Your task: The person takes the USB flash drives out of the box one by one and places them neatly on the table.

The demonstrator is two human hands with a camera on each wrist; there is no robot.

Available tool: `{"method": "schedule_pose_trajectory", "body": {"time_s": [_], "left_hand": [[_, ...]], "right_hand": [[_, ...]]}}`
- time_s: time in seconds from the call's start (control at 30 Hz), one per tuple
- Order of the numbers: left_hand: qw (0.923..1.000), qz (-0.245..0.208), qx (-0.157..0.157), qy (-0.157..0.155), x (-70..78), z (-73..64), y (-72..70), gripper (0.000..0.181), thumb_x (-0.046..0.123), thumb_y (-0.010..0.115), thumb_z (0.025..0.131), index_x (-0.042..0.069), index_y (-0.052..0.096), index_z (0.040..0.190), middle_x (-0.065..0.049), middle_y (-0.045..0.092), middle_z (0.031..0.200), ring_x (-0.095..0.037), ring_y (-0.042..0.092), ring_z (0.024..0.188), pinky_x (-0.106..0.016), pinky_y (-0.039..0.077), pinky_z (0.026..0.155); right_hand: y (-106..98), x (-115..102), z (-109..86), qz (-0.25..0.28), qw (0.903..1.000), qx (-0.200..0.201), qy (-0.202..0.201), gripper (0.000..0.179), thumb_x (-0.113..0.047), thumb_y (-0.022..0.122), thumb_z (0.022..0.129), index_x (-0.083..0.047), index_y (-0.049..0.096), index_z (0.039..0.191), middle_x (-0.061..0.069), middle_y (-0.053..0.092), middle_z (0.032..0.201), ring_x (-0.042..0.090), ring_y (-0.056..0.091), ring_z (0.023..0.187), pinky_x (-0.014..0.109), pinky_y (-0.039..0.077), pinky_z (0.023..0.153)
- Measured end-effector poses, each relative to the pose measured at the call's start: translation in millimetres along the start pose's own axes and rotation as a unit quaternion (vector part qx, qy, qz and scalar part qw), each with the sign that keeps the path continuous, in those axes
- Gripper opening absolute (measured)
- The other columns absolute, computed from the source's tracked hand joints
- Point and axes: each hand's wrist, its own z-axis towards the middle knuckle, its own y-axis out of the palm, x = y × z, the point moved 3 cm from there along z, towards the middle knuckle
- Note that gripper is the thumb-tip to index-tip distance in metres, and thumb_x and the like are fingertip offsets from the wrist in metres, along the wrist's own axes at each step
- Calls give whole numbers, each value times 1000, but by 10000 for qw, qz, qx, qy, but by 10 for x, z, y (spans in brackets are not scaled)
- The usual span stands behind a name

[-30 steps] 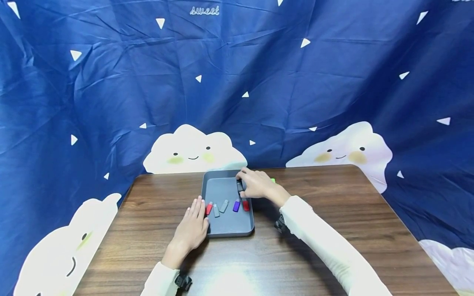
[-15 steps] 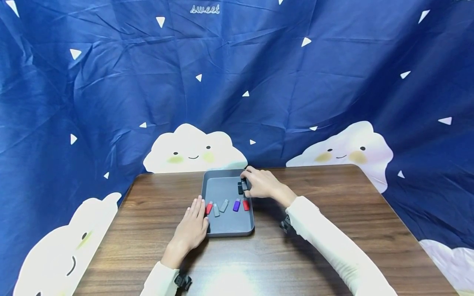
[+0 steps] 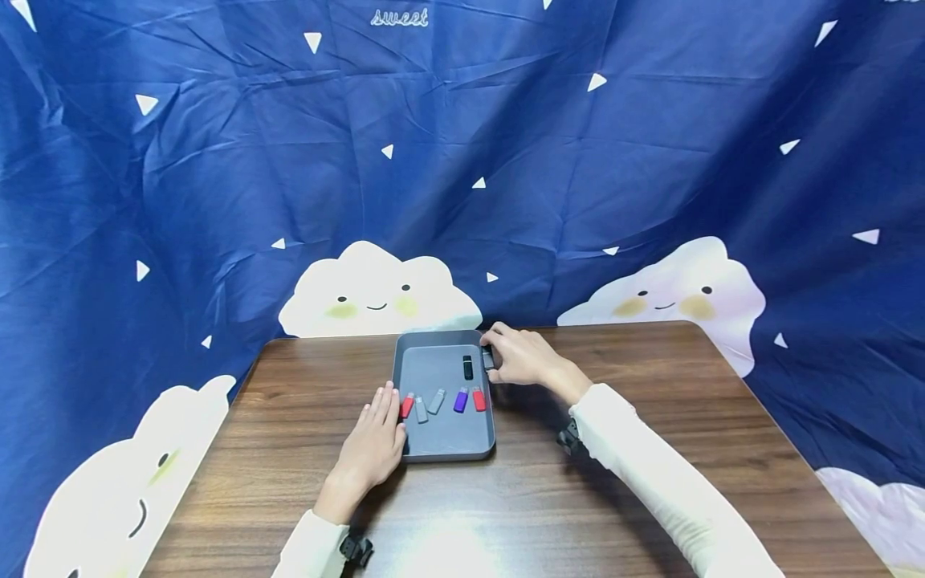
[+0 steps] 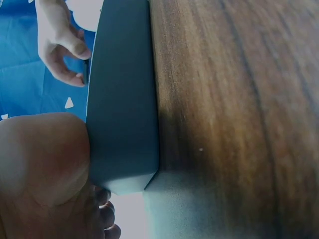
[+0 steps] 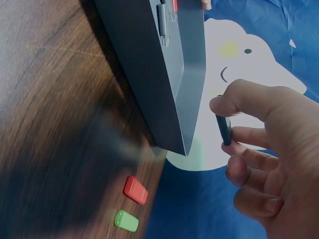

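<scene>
My right hand (image 3: 527,357) pinches a dark grey USB flash drive (image 5: 225,128) between thumb and fingertips, above the right rim of the grey tray (image 3: 448,449). Straight fingers of my left hand (image 3: 372,437) rest on the tray's left edge. Inside the tray lies a black flash drive (image 3: 467,368) near the far right. Lower down sit a purple flash drive (image 3: 461,400), a red one (image 3: 478,399) beside it, two grey ones, including this grey flash drive (image 3: 437,401), and another red flash drive (image 3: 408,405) close to my left fingers.
On the table (image 3: 650,417), right of the tray, a red flash drive (image 5: 135,190) and a green flash drive (image 5: 126,220) lie near the far edge; my right hand hides them in the head view. Behind hangs a blue cloth (image 3: 506,160) printed with clouds.
Carrying the dark grey flash drive, my right hand has moved rightward from inside the tray to its right rim, uncovering the black drive. My left hand stays in place.
</scene>
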Motion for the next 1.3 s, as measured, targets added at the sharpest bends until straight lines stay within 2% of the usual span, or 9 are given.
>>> {"method": "schedule_pose_trajectory", "body": {"time_s": [0.3,0.47,0.77,1.3], "left_hand": [[10000,9,-13,-11,-5,6,-8,59,18,50,109,-13,39,158,-29,33,170,-45,34,159,-60,34,128],[10000,26,-39,-5,5,10,-16,58,17,50,109,-13,39,158,-28,32,171,-45,34,159,-59,34,128],[10000,32,-10,14,16,12,-20,58,17,50,108,-13,40,157,-28,33,170,-45,35,158,-60,35,128],[9999,37,-107,-38,2,7,0,59,17,50,109,-12,38,158,-27,33,171,-44,35,159,-59,34,128]], "right_hand": [[-38,141,-74,124,9998,126,100,54,-33,81,79,-14,71,129,5,65,123,19,61,74,39,53,64],[-63,222,-124,119,9996,160,208,54,-33,82,79,-15,71,129,3,65,127,22,62,75,42,55,67],[-100,372,-169,118,9992,199,335,56,-35,82,78,-16,71,129,1,66,122,19,64,74,39,54,63],[-123,494,-281,170,9981,110,574,56,-35,83,80,-14,70,131,5,66,131,25,66,84,51,59,79]]}}
